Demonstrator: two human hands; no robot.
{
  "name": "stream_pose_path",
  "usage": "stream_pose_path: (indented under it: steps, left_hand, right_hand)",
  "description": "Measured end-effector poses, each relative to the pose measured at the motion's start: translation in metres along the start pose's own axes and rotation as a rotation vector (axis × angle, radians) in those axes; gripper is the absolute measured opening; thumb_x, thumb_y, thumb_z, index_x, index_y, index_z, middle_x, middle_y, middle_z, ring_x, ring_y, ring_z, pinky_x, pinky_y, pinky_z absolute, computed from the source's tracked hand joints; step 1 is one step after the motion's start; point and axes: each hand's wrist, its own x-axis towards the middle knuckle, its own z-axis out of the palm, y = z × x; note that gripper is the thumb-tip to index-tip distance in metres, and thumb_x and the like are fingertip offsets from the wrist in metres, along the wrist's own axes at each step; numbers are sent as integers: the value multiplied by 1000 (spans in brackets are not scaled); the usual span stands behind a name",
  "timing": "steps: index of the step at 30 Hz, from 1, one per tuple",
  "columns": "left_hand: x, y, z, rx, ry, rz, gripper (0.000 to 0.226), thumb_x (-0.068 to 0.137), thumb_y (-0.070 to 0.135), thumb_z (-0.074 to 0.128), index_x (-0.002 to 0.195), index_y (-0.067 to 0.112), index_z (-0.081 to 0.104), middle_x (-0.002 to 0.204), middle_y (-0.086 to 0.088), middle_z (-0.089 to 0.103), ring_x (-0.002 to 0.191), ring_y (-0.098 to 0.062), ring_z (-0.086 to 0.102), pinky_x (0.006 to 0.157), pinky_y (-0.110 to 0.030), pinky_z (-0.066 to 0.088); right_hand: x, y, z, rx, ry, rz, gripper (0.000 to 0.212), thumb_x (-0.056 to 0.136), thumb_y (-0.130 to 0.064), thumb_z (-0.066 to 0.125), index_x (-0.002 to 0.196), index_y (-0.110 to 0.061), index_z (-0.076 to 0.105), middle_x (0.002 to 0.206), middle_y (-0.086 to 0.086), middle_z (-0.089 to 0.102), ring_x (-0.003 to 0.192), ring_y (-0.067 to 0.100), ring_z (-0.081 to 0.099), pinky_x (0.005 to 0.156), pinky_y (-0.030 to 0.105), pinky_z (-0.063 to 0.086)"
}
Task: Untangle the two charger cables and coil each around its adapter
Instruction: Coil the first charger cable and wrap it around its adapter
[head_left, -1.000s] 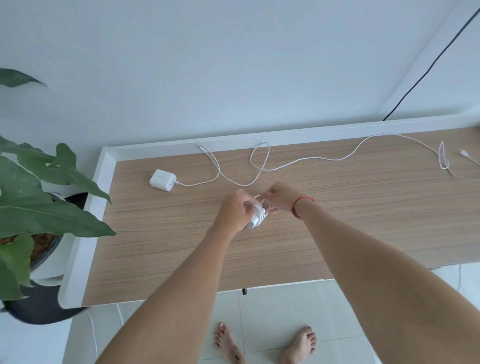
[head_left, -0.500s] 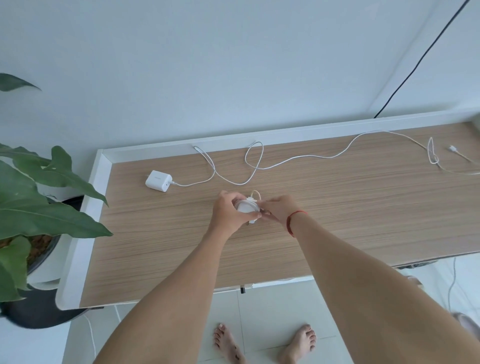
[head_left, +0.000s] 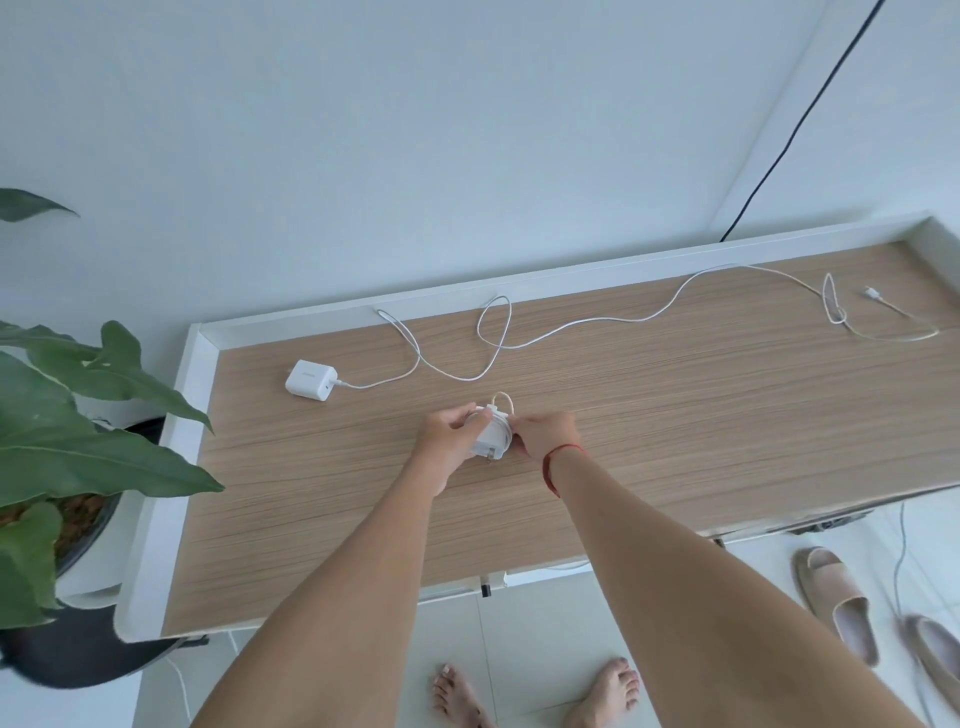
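At the far left of the frame a potted plant (head_left: 78, 441) spreads broad green leaves beside the desk (head_left: 311, 519), whose wood-grain top has a raised white rim along its left and far edges. In the upper left part of the desk top a loose adapter (head_left: 310, 380), white and square, lies flat. Its loose cable (head_left: 597, 325) leaves the adapter's right side, curves up to the far rim, drops, makes one open loop near the middle, then runs in a long wave toward the upper right.

At the frame's centre, just below that cable and apart from it, both hands meet over the desk. The left hand (head_left: 449, 439) grips the held adapter (head_left: 491, 439), with the fingers curled round its left side and the plug prongs pointing toward the lower edge of the frame. The coiled cable (head_left: 503, 401) is wound around this adapter, with one small loop standing up above it. The right hand (head_left: 545, 436) touches the adapter's right side, its fingertips pinching the cable there; a red string bracelet (head_left: 553, 467) sits on that wrist.

Further right the loose cable forms a narrow loop near the far right corner and ends in a small connector (head_left: 872, 293) lying on the desk. A black wire (head_left: 795, 124) runs down the wall at upper right. At lower right a pair of beige sandals (head_left: 836, 597) lies on the tiled floor, and bare feet (head_left: 457, 696) show at bottom centre.
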Motion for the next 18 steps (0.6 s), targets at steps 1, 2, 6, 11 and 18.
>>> stream_pose_path:
  steps: [1, 2, 6, 11, 18]
  left_hand:
    - [0, 1, 0, -26, -4, -21, 49, 90, 24, 68, 135, 9, 55, 126, -7, 61, 111, -18, 61, 85, -29, 54]
    - [1, 0, -1, -62, -13, -47, 48, 90, 22, 68, 135, 10, 55, 126, -7, 61, 110, -19, 62, 82, -28, 55]
    - [0, 3, 7, -131, -53, -85, 44, 92, 15, 64, 135, 11, 55, 125, -10, 60, 101, -19, 63, 71, -24, 58]
    - [4, 38, 50, -96, -89, -65, 41, 91, 15, 66, 132, 15, 59, 123, -7, 61, 106, -21, 63, 70, -28, 60]
    - [6, 109, 172, -16, -67, 79, 38, 92, 21, 63, 130, 22, 60, 114, 2, 64, 102, -15, 63, 93, -32, 54]
  right_hand:
    - [3, 3, 1, -3, -8, -4, 22, 66, -21, 68, 70, 0, 72, 78, 17, 73, 81, 27, 70, 82, 39, 59]
    - [11, 8, 2, -8, -40, -17, 21, 64, -23, 65, 64, -3, 69, 75, 16, 71, 79, 28, 69, 80, 38, 58]
    - [-5, 3, -9, 140, -51, 35, 32, 60, -37, 73, 68, -6, 69, 82, 16, 74, 79, 25, 71, 85, 42, 58]
    - [-16, -17, -61, 365, -61, 19, 35, 72, -32, 82, 75, 2, 70, 76, 14, 72, 77, 25, 71, 84, 38, 59]
    - [14, -73, -184, 371, -12, -129, 33, 70, -32, 85, 75, -3, 70, 74, 10, 66, 73, 22, 67, 85, 33, 58]
